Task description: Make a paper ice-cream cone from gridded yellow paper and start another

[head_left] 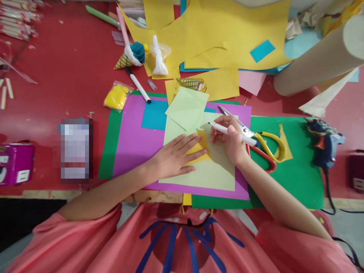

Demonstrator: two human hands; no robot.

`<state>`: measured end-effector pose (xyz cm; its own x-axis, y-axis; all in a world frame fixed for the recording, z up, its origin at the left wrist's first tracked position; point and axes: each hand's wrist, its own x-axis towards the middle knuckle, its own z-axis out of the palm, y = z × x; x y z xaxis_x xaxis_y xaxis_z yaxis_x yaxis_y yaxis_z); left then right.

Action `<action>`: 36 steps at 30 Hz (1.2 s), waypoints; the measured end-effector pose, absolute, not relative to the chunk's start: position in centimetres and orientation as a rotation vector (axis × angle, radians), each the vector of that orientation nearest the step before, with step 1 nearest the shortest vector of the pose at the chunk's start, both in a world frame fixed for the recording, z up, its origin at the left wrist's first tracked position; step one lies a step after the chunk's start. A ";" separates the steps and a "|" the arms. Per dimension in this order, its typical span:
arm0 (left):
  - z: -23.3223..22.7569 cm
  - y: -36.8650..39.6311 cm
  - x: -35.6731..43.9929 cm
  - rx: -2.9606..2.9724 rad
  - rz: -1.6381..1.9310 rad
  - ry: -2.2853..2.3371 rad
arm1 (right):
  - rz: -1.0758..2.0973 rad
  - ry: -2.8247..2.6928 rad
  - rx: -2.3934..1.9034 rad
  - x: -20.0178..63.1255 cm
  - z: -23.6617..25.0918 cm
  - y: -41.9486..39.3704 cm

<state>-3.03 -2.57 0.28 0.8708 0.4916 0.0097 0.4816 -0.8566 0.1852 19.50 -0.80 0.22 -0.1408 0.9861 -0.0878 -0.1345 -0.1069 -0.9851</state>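
My left hand [179,153] lies flat with fingers spread over a small yellow-orange piece of paper [203,143], pressing it on a pale green sheet [216,176]. In my right hand [231,140] is a white marker [222,128], its dark tip pointing up and left, just above the pale green sheet. Beside and partly behind that hand lie scissors [267,146] with a yellow and a red handle loop. A smaller light green square [189,106] rests at the sheet's upper edge, close to a rolled yellow paper cone [192,83] with dark grid lines.
Purple [133,140] and green sheets [290,185] lie beneath. A glue gun [327,146] stands at right, near a large cardboard tube [315,60]. Farther back are yellow sheets [236,22], a decorated paper cone [125,60], a capped marker [139,87] and a yellow clay packet [117,95].
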 end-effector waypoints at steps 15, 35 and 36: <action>1.4 -2.4 -3.5 2.895 -0.044 0.605 | 1.436 -1.432 -1.023 19.7 0.6 1.1; 2.0 0.0 -4.4 2.809 -0.064 0.525 | 1.289 -1.428 -1.322 20.9 1.0 -0.9; 2.0 0.1 -4.6 2.801 -0.063 0.528 | 1.288 -1.427 -1.329 20.9 1.0 -0.9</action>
